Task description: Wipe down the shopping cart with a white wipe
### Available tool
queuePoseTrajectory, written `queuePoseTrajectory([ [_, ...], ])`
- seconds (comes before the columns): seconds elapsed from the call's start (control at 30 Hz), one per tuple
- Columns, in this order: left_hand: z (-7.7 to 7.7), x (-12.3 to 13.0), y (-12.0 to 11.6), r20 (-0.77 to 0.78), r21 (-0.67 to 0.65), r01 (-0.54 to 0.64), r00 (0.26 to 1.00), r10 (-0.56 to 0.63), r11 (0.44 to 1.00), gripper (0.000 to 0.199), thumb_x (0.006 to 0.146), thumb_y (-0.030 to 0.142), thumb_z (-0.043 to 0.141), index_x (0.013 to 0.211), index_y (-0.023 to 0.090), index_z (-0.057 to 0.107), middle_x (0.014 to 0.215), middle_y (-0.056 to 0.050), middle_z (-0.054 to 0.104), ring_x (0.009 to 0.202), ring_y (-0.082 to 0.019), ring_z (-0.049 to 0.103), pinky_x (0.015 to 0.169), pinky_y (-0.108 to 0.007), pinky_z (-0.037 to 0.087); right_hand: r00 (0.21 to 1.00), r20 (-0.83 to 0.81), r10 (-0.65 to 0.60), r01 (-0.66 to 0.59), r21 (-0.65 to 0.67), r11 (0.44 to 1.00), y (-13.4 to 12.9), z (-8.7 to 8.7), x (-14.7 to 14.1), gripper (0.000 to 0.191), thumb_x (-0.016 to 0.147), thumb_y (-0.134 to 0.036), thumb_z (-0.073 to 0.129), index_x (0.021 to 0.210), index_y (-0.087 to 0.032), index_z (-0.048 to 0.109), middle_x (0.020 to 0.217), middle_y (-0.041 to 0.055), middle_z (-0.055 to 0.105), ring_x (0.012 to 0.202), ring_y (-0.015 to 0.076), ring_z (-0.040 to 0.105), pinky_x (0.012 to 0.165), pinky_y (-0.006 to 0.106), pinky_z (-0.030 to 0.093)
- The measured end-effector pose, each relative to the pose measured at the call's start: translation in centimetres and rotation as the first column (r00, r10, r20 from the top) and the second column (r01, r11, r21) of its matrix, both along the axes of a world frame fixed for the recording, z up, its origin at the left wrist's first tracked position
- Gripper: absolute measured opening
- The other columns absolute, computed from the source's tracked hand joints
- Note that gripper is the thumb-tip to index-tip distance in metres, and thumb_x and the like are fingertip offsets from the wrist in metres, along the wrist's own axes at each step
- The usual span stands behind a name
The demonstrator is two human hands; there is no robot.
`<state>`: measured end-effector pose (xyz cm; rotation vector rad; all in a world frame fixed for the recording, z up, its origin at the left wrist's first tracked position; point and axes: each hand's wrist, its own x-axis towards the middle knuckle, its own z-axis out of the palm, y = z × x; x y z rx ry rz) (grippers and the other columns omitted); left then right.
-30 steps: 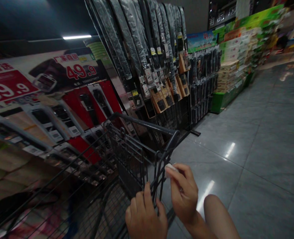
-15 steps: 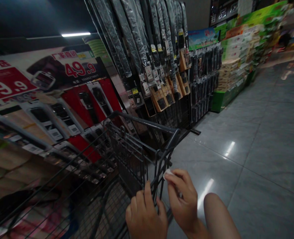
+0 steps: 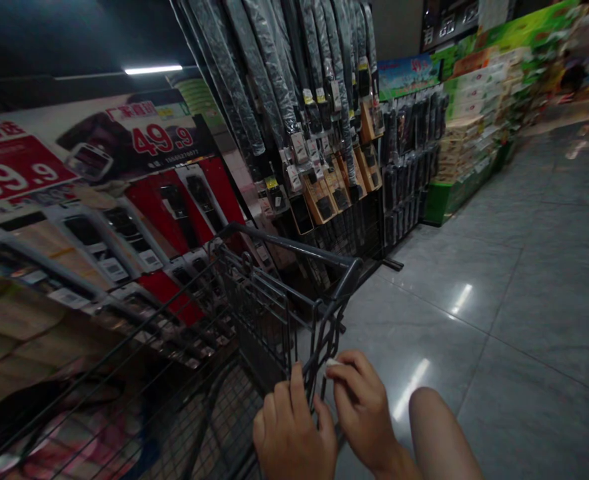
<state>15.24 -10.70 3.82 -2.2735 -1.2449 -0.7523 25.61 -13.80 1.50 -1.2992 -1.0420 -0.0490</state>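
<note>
A dark metal shopping cart point(image 3: 294, 248) stands tilted across the view, its corner near my hands. My left hand point(image 3: 294, 430) is closed over the cart's near side rail, index finger pointing forward and thumb on the right; the rail under the palm is hidden. Beside it, my right hand point(image 3: 363, 407) pinches a small white wad point(image 3: 330, 364), which looks like tissue, between thumb and fingertips. The wad is close against the cart's side bars; whether it touches them I cannot tell. Most of it is covered by the fingers.
Boxed belts point(image 3: 124, 233) hang on a rack at left under price signs point(image 3: 159, 137). Plastic-wrapped belts point(image 3: 274, 80) hang behind the cart. Stacked cartons point(image 3: 467, 133) line the aisle. Grey tiled floor point(image 3: 549, 300) lies right. A pink-and-white item point(image 3: 89, 433) shows through the mesh, lower left.
My right hand has moved slightly down and left with the white wad, toward the left hand. The left hand and the cart have barely moved.
</note>
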Motion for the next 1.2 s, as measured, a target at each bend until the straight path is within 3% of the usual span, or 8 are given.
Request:
queuePoseTrajectory([
  [0.13, 0.1, 0.1, 0.0, 0.001, -0.009, -0.006, 1.000, 0.006, 1.000, 0.035, 0.080, 0.020, 0.054, 0.114, 0.016, 0.052, 0.078, -0.004, 0.054, 0.076, -0.021, 0.048, 0.067, -0.033, 0.033, 0.996, -0.028, -0.088, 0.090, 0.067, 0.994, 0.3, 2.4, 1.0, 0.026, 0.081, -0.002, 0.046, 0.087, -0.020, 0.065, 0.084, 0.0047, 0.057, 0.077, 0.0142, 0.059, 0.062, 0.024, 0.050],
  [0.23, 0.0, 0.0, 0.0, -0.009, -0.030, -0.012, 1.000, 0.012, 0.999, 0.031, 0.082, 0.021, 0.052, 0.112, 0.016, 0.053, 0.076, -0.004, 0.053, 0.075, -0.021, 0.048, 0.067, -0.033, 0.033, 0.998, 0.029, -0.052, 0.048, 0.128, 0.991, 1.1, 3.3, 0.5, 0.029, 0.080, 0.000, 0.046, 0.090, -0.020, 0.065, 0.088, 0.0052, 0.057, 0.080, 0.0146, 0.059, 0.067, 0.025, 0.051],
  [0.4, -0.2, -0.3, 0.1, -0.015, -0.019, 0.006, 1.000, -0.006, 1.000, 0.029, 0.084, 0.019, 0.050, 0.112, 0.016, 0.053, 0.077, -0.003, 0.054, 0.072, -0.020, 0.046, 0.067, -0.033, 0.033, 1.000, 0.016, 0.026, -0.027, 0.046, 0.999, 1.5, 1.2, -1.0, 0.028, 0.077, 0.001, 0.043, 0.082, -0.019, 0.062, 0.082, 0.0042, 0.054, 0.073, 0.0140, 0.056, 0.064, 0.026, 0.049],
  [0.57, -0.1, 0.0, 0.0, 0.009, -0.014, 0.000, 1.000, 0.000, 1.000, 0.036, 0.079, 0.020, 0.056, 0.114, 0.014, 0.053, 0.078, -0.004, 0.054, 0.077, -0.021, 0.048, 0.069, -0.034, 0.034, 0.998, -0.058, 0.023, -0.028, -0.093, 0.995, 0.3, -0.6, -0.3, 0.024, 0.078, -0.002, 0.043, 0.073, -0.019, 0.060, 0.074, 0.0019, 0.053, 0.067, 0.0129, 0.055, 0.060, 0.023, 0.047],
  [0.73, 0.1, 0.1, -0.1, -0.006, -0.009, -0.010, 1.000, 0.010, 1.000, 0.035, 0.078, 0.020, 0.056, 0.113, 0.013, 0.054, 0.078, -0.004, 0.054, 0.075, -0.021, 0.048, 0.068, -0.034, 0.034, 0.987, -0.154, -0.046, 0.044, -0.013, 0.999, 0.1, 2.2, 0.5, 0.021, 0.081, -0.007, 0.048, 0.077, -0.020, 0.065, 0.078, 0.0028, 0.057, 0.071, 0.0131, 0.058, 0.059, 0.022, 0.047],
  [0.87, 0.0, 0.0, 0.1, -0.022, 0.009, -0.007, 1.000, 0.007, 1.000, 0.031, 0.082, 0.022, 0.053, 0.112, 0.014, 0.053, 0.077, -0.004, 0.054, 0.073, -0.021, 0.047, 0.067, -0.034, 0.033, 0.974, -0.221, -0.045, 0.034, -0.052, 0.998, 0.8, 3.9, -0.3, 0.017, 0.081, -0.012, 0.054, 0.090, -0.019, 0.066, 0.085, 0.0039, 0.060, 0.074, 0.0135, 0.060, 0.063, 0.022, 0.049],
  [0.97, -0.2, -0.1, 0.3, -0.029, 0.034, 0.010, 1.000, -0.009, 0.999, 0.029, 0.084, 0.023, 0.052, 0.111, 0.015, 0.053, 0.076, -0.004, 0.053, 0.072, -0.020, 0.046, 0.065, -0.033, 0.033, 0.966, -0.258, -0.029, 0.008, -0.083, 0.996, 1.3, 3.4, -1.1, 0.012, 0.081, -0.012, 0.056, 0.085, -0.019, 0.065, 0.079, 0.0027, 0.059, 0.070, 0.0127, 0.060, 0.061, 0.021, 0.049],
  [1.2, 0.1, 0.0, 0.1, -0.039, 0.006, -0.012, 0.999, 0.012, 1.000, 0.031, 0.080, 0.020, 0.055, 0.111, 0.014, 0.054, 0.077, -0.004, 0.053, 0.073, -0.020, 0.047, 0.067, -0.034, 0.034, 0.962, -0.253, 0.100, -0.134, -0.121, 0.983, 0.1, 0.2, -1.4, 0.018, 0.085, -0.012, 0.050, 0.079, -0.020, 0.065, 0.077, 0.0022, 0.058, 0.069, 0.0123, 0.058, 0.062, 0.021, 0.048],
])
